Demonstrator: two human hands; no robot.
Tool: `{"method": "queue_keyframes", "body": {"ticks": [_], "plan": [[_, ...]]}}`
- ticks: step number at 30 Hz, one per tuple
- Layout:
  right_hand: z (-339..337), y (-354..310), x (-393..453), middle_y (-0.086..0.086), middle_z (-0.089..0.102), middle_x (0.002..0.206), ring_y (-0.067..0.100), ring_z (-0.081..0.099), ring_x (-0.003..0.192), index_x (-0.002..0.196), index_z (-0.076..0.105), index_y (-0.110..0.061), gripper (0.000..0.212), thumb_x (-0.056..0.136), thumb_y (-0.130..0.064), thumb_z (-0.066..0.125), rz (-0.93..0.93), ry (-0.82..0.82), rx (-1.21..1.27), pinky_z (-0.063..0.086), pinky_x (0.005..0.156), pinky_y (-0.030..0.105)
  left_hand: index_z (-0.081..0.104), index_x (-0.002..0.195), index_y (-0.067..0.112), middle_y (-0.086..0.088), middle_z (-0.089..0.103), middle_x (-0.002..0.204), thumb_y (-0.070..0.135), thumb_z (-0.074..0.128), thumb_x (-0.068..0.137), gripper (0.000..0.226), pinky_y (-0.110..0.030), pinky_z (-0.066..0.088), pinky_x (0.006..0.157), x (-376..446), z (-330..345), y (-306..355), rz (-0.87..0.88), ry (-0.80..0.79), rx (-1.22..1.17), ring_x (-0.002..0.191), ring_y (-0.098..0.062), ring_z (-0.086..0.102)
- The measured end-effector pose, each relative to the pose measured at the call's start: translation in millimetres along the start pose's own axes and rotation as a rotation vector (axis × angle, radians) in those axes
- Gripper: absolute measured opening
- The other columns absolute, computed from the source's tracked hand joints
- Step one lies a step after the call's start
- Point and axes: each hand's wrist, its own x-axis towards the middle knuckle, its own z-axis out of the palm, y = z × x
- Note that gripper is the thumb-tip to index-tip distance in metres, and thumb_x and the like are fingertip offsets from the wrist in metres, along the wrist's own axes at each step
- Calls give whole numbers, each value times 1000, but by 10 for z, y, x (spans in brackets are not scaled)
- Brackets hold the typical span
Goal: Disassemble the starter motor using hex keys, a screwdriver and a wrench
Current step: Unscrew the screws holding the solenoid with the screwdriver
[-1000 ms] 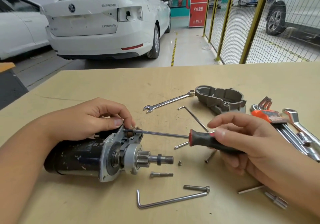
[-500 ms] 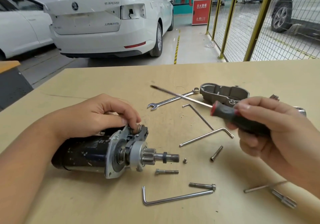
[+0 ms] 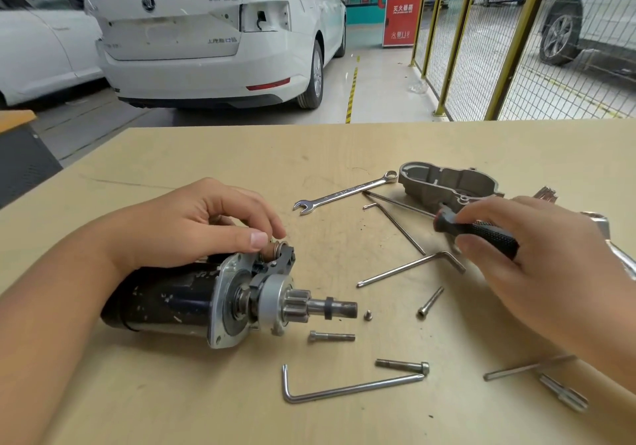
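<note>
While the starter motor [image 3: 206, 301] lies on its side on the wooden table [image 3: 206, 155], its pinion shaft pointing right, the left hand [image 3: 192, 224] rests across the top of its black body with the forearm coming in from the near left. Thumb and curled fingers of that hand pinch a small brownish part at the top of the motor's front plate. Well to the right of the motor, the right hand [image 3: 537, 258] hovers above the table, palm down, fingers wrapped round the black and red handle of the screwdriver [image 3: 481, 234], whose shaft points away to the upper left, toward the wrench. One combination wrench [image 3: 346, 193] lies beyond the motor's shaft end, and one grey cast housing [image 3: 444, 184] sits further right of it. Four loose hex keys show: two [image 3: 395, 226] between the wrench and the right hand, one [image 3: 351, 388] nearer than the motor's shaft, one [image 3: 526, 368] partly under the right wrist. Three long bolts [image 3: 332, 337] lie scattered right of the motor's shaft, with one tiny screw [image 3: 368, 315] just off the shaft tip. More chrome tools sit mostly hidden behind the right hand; their count cannot be told.
</note>
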Motion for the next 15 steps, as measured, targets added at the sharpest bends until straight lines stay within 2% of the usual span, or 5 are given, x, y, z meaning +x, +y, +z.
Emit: {"method": "queue_keyframes", "body": {"ticks": [3,6,9,12,15], "plan": [[-25,-44,12,-18,65,82,25,61,77,104,56,-44,32,74,-45,69,25,-4,-161,53,64,39,82,85,31,7,76,114,29,69,90,14,-19,51,87,9,7,5,-19,8,18,104,-11,71],[-11,-38,23,-16,63,82,28,61,78,96,60,-39,26,75,-39,75,-4,-27,-284,46,59,33,82,85,29,7,77,113,27,68,88,14,-22,52,92,17,9,11,-29,14,29,109,-13,71],[12,-20,16,-8,65,85,31,62,79,94,66,-34,23,75,-32,77,-28,-50,-339,42,59,33,82,83,26,7,77,112,28,68,87,15,-17,50,86,20,13,21,-39,19,22,103,-9,71],[73,15,9,1,66,94,36,62,83,99,73,-27,29,73,-21,82,-92,-72,-352,36,65,35,82,85,19,6,78,112,28,68,87,17,-15,48,85,17,9,20,-44,24,24,104,-8,71],[120,10,30,9,66,118,41,60,97,105,76,-26,31,76,-17,84,-194,-116,-335,46,75,47,82,86,17,5,78,111,28,68,87,18,-13,48,85,18,14,27,-48,18,15,104,-8,71]]}}
